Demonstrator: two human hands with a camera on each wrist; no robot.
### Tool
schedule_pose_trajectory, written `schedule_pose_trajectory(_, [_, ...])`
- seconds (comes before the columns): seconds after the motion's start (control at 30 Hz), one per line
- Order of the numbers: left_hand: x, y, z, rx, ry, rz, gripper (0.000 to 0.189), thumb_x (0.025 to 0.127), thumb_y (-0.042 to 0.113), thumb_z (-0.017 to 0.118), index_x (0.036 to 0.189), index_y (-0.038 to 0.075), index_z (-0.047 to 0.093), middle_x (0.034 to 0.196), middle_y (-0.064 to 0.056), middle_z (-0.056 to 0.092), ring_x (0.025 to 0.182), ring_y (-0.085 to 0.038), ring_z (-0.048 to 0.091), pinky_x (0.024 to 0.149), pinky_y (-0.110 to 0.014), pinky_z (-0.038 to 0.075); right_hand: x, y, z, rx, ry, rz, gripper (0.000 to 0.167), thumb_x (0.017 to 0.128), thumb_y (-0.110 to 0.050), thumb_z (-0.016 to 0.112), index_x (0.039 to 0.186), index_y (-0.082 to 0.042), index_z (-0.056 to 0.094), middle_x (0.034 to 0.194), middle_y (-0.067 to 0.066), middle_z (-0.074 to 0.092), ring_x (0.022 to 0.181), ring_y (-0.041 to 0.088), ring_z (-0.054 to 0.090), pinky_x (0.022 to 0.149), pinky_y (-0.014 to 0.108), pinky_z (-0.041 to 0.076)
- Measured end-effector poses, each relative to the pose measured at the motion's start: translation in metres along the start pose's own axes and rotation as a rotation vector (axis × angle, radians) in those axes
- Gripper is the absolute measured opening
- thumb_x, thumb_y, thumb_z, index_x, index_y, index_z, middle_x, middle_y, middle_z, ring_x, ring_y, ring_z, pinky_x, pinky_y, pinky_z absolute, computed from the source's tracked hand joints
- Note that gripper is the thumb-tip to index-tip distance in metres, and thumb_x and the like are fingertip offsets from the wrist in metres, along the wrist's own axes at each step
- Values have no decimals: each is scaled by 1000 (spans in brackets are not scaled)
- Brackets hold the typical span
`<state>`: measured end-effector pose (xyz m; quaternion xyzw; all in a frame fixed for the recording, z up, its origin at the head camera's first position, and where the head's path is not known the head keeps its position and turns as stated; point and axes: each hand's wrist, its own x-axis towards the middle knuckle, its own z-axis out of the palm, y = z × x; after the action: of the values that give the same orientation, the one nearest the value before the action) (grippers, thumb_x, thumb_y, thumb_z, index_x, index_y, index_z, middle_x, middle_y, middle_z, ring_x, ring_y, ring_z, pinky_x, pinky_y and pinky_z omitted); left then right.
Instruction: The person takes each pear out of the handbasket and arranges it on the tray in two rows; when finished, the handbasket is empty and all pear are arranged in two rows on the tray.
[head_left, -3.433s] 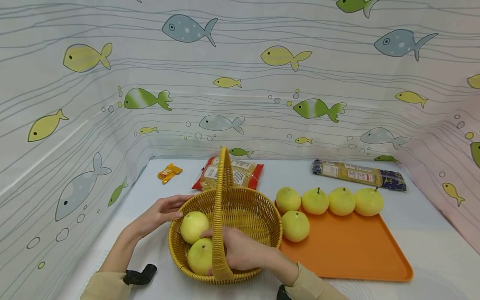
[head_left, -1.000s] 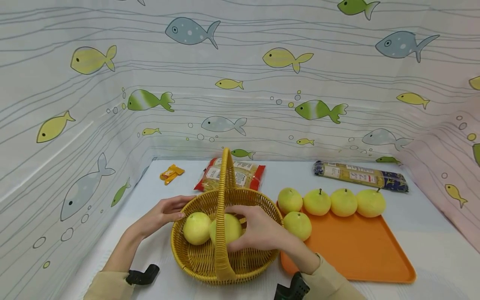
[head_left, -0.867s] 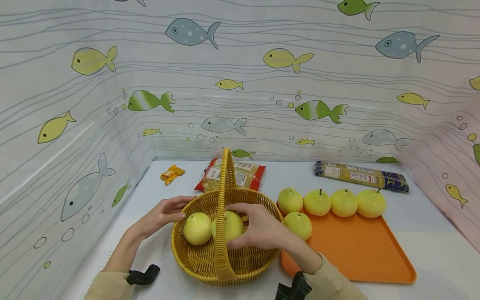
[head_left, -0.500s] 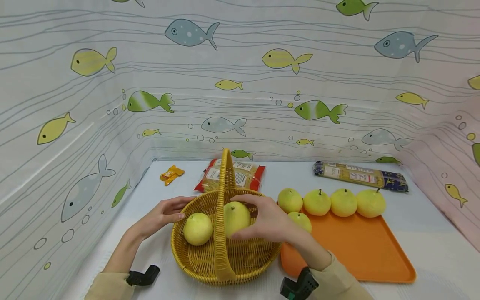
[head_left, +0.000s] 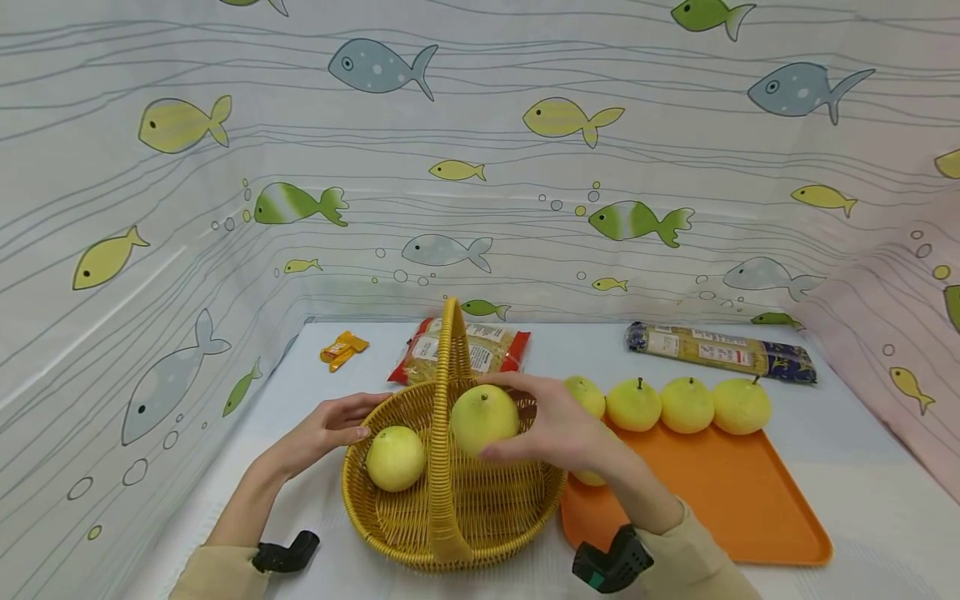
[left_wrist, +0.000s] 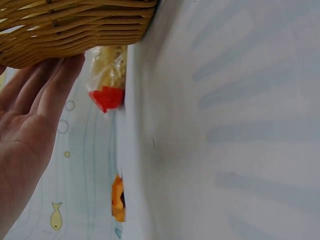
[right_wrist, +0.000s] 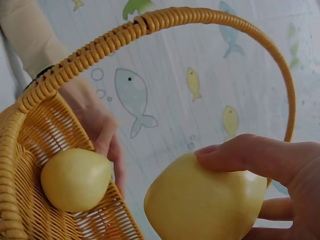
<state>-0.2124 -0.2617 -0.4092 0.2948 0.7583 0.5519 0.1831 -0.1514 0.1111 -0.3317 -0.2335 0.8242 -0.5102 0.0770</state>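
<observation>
My right hand [head_left: 558,423] grips a round yellow-green pear [head_left: 483,419], thumb on one side and fingers on the other. That pear is raised over the right part of a yellow wicker basket [head_left: 495,546], just right of its tall handle. Another pear [head_left: 395,458] lies inside the basket at the left. My left hand [head_left: 330,427] rests against the outer left side of the basket, with the thumb by the rim. In the left wrist view the left fingers [left_wrist: 52,90] are fairly straight and touch the wickerwork. The right wrist view shows the gripped pear [right_wrist: 200,200] close up.
Right of the basket lies an orange tray [head_left: 720,500]. Several pears [head_left: 688,405] stand along its back and left edges, one partly behind my right hand. Behind are a red-ended food packet [head_left: 487,346], a long noodle packet [head_left: 720,350] and orange wrapped sweets [head_left: 343,350].
My right hand takes hold of the front pear in the basket, then lifts it and carries it rightward past the handle. The left hand stays at the basket's side.
</observation>
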Motion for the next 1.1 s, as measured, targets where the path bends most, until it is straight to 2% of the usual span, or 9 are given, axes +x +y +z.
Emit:
schedule_pose_trajectory(0.2, [0, 1, 0, 0, -1, 1, 52, 101, 4, 52, 150, -3, 39, 151, -28, 42, 131, -7, 54, 100, -21, 47, -2, -3, -9, -8, 1, -2, 75, 73, -31, 88, 140, -19, 58, 125, -1, 64, 108, 19, 62, 92, 39, 54])
schedule_pose_trajectory(0.3, [1, 0, 0, 2, -1, 5, 51, 100, 4, 53, 150, -3, 40, 150, -28, 43, 130, -7, 54, 99, -22, 48, -3, -2, -14, -8, 7, -3, 74, 73, -31, 88, 139, -21, 58, 125, -1, 64, 106, 19, 64, 91, 36, 55])
schedule_pose_trajectory(0.4, [1, 1, -1, 4, 1, 3, 51, 100, 4, 53, 149, -3, 40, 150, -28, 44, 130, -6, 54, 99, -22, 48, -3, 0, -19, -7, 19, -24, 72, 74, -31, 87, 139, -19, 58, 125, 1, 65, 106, 20, 65, 91, 38, 55])
schedule_pose_trajectory(0.57, [1, -1, -1, 3, 1, 2, 51, 100, 5, 53, 150, -2, 40, 150, -27, 44, 130, -5, 54, 100, -22, 48, -5, 2, -27, -16, 51, -31, 70, 73, -30, 87, 138, -23, 60, 123, 0, 66, 108, 21, 64, 91, 41, 53])
schedule_pose_trajectory(0.67, [1, -3, -1, -3, -2, 8, 51, 101, 5, 52, 150, -2, 40, 151, -27, 44, 130, -6, 54, 100, -22, 47, -6, 2, -32, -13, 65, -18, 69, 73, -29, 87, 136, -26, 61, 123, -2, 66, 109, 21, 64, 91, 41, 53])
schedule_pose_trajectory(0.87, [1, -3, -1, -2, 2, 5, 51, 101, 4, 52, 150, -3, 40, 150, -27, 44, 130, -6, 54, 100, -22, 47, -9, 3, -42, 8, 79, 22, 72, 75, -28, 87, 140, -19, 57, 131, 5, 63, 114, 26, 64, 91, 39, 54])
schedule_pose_trajectory(1.1, [1, -1, -1, 6, 12, -7, 51, 100, 5, 53, 149, -2, 41, 150, -27, 44, 129, -5, 55, 99, -22, 48, -12, 5, -53, 25, 91, 34, 74, 76, -27, 87, 142, -20, 56, 131, 6, 63, 113, 26, 65, 80, 37, 58])
